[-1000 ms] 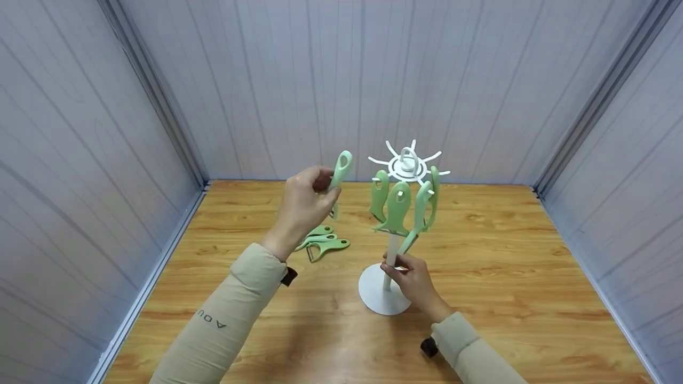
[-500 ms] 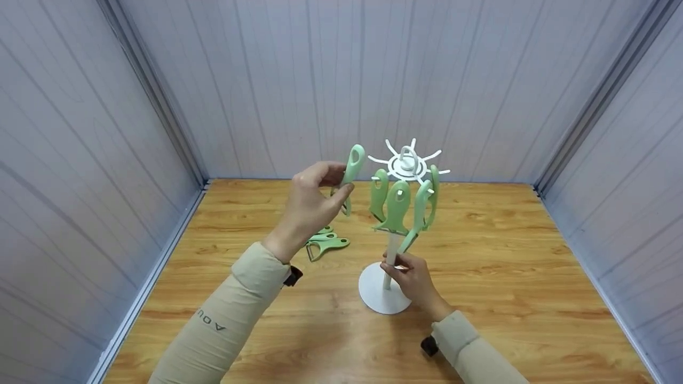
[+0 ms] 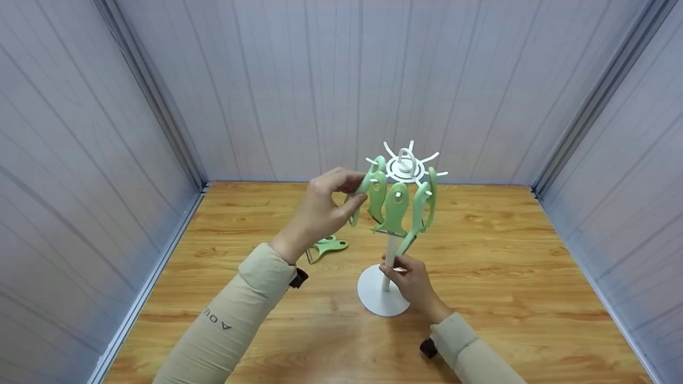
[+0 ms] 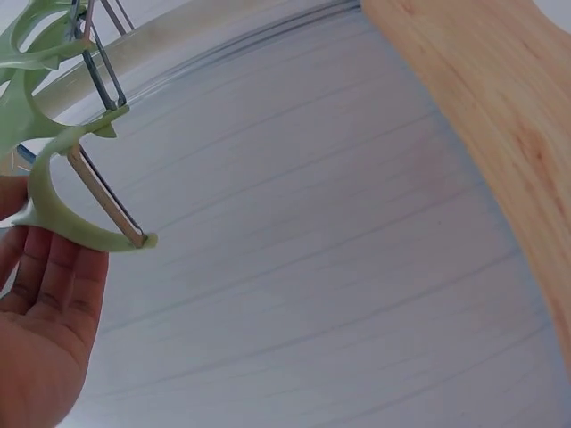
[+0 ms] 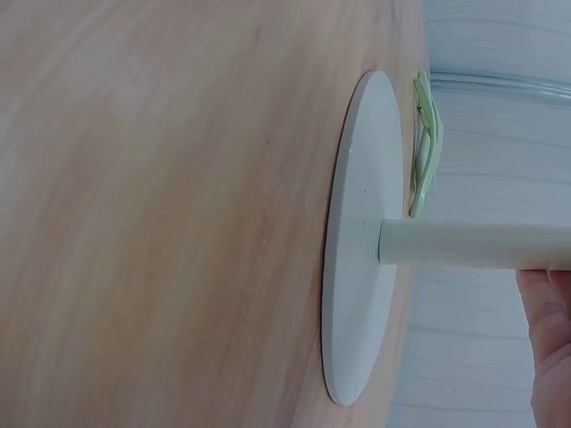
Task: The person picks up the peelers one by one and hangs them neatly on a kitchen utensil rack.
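Pale panel walls round a wood-look tabletop. Near to far: base flat on tabletop, right hand wrapped on the pole just above it, thumb and fingers closed in. Loose peelers beyond, on the tabletop left of base; two visible, left wrist may hide more.

Left hand up at the rack's left side, thumb and fingers pinching a peeler, no gap left in the grip. Its eye is at an arm tip and looks threaded; can't tell if seated.

Status: four hung peelers on the front and right arms, handles up, blades down. Held one would make five, my read. Left: finish that one, then the loose ones. Three bare arms at the far side, so room for at least two more.

Vs half a second ago: left hand and its peeler moved right, from short of the rack to touching distance; forearm covers more of the loose ones. Right hand and base about the same, hung four unchanged
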A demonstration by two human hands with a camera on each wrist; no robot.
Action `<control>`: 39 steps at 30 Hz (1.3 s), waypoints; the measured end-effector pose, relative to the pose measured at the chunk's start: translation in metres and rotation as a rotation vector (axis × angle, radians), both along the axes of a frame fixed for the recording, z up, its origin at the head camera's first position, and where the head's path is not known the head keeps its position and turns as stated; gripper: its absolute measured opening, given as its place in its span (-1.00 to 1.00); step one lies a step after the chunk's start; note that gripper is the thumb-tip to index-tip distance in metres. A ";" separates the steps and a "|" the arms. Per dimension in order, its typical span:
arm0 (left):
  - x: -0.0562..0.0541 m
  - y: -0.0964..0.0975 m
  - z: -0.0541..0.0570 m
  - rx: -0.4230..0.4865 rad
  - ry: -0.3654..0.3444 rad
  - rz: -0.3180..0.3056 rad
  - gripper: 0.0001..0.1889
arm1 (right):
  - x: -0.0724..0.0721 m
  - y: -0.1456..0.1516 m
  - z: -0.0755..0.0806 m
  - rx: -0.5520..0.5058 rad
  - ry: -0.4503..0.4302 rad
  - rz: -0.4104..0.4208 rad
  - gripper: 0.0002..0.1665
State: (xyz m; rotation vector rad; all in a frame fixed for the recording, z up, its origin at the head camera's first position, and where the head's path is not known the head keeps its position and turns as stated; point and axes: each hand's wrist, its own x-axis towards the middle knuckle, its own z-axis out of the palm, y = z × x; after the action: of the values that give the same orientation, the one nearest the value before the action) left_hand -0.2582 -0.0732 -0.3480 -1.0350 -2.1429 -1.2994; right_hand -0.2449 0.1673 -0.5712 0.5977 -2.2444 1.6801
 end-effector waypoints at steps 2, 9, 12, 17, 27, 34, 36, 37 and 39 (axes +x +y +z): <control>-0.001 0.001 -0.003 0.000 0.007 -0.021 -0.76 | 0.000 0.000 -0.001 0.000 0.000 -0.004 -0.86; -0.001 0.007 -0.010 0.020 0.040 -0.053 -0.76 | -0.002 0.002 -0.003 0.002 0.044 0.010 -0.87; -0.001 0.009 -0.013 0.029 0.067 -0.056 -0.77 | -0.002 0.002 -0.001 -0.010 0.045 0.018 -0.87; 0.002 0.012 -0.019 0.059 0.109 -0.050 -0.77 | -0.002 0.003 0.001 -0.019 0.027 0.024 -0.85; 0.005 0.020 -0.026 0.114 0.160 -0.087 -0.74 | -0.004 0.002 -0.001 -0.043 0.028 0.018 -0.86; 0.008 0.022 -0.026 0.118 0.177 -0.112 -0.74 | -0.004 0.002 0.001 -0.057 0.043 0.013 -0.88; 0.008 0.022 -0.027 0.119 0.166 -0.115 -0.72 | -0.004 0.002 0.002 -0.056 0.043 0.009 -0.87; 0.008 0.021 -0.027 0.119 0.160 -0.116 -0.72 | -0.004 0.002 0.002 -0.055 0.044 0.007 -0.87; 0.008 0.020 -0.028 0.117 0.145 -0.116 -0.71 | -0.003 0.003 0.002 -0.047 0.053 0.003 -0.87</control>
State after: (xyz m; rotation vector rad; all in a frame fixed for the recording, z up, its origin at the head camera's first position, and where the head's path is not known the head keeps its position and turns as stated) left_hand -0.2506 -0.0529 -0.3762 -1.1810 -1.9021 -1.3408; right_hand -0.2479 0.1700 -0.5691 0.6266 -2.1627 1.6931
